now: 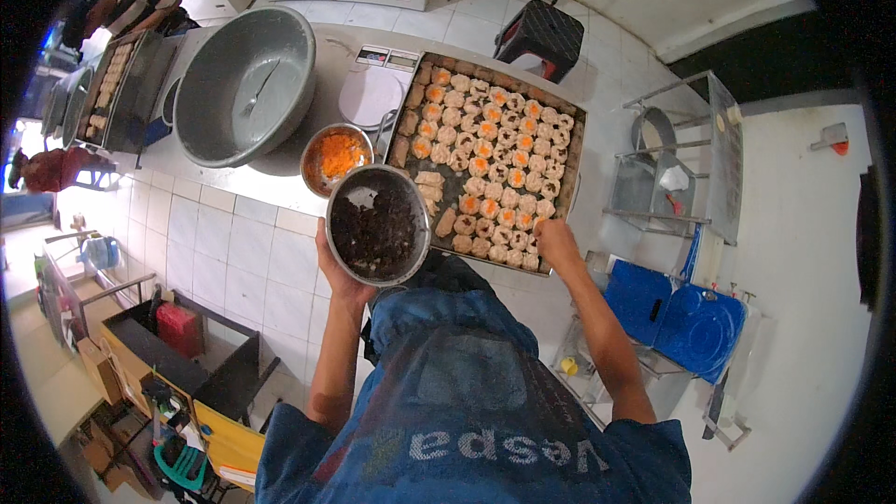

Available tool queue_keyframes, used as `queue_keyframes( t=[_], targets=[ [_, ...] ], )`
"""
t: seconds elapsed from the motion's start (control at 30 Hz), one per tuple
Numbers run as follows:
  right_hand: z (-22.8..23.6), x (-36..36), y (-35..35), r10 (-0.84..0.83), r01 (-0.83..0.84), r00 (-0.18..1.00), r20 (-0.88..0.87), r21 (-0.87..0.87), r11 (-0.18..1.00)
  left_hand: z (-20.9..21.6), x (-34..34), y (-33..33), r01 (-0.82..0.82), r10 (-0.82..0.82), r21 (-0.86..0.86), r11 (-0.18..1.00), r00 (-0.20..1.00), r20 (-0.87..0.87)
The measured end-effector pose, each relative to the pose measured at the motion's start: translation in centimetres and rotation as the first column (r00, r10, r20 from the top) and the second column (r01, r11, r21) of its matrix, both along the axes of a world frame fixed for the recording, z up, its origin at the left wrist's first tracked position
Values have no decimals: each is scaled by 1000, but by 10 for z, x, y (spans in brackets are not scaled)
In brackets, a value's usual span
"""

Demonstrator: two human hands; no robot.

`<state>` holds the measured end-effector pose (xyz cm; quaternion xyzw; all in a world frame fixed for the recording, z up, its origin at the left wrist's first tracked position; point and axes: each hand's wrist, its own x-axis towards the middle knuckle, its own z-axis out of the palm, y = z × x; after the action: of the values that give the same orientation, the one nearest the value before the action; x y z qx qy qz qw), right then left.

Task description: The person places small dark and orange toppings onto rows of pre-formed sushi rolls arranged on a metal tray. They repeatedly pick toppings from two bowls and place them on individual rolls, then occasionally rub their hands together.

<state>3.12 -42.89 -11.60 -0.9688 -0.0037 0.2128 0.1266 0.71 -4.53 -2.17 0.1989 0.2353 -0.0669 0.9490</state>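
Observation:
My left hand (346,282) grips the rim and side of a metal bowl (381,280). Dark, finely chopped topping (377,229) lies inside it. The bowl is held beside the near left corner of a large rectangular metal tray (450,194). Rows of small open-topped dumplings (504,154) cover much of the tray; some carry orange topping, others dark bits. Over the tray's near right corner, my right hand (557,245) is closed with its fingers together, close to the dumplings there. Whatever its fingertips may pinch is hidden.
A steel bowl (308,177) of orange shreds stands left of the tray. Beyond it are a kitchen scale (371,98) and a big grey basin (210,117) with a utensil inside. A dark stool (541,37) stands behind the table; a blue folding chair (677,317) is at right.

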Motion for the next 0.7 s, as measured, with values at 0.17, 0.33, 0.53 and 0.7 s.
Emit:
queue_keyframes(
  t=[0.17,0.33,0.53,0.7],
  targets=[
    [-19,-9,3,53,-51,998,28,-66,997,-2,4,-5,36,-36,7,999,999,25],
    [39,3,13,4,-5,1000,-14,-77,997,1,1,-8,24,-24,21,999,1000,7],
    [37,2,10,8,-13,989,-145,-36,999,4,6,-21,44,-44,-11,999,999,-10],
    [83,-9,34,-29,29,998,-59,4,1000,6,5,-22,139,-139,4,990,990,-27]
  ],
)
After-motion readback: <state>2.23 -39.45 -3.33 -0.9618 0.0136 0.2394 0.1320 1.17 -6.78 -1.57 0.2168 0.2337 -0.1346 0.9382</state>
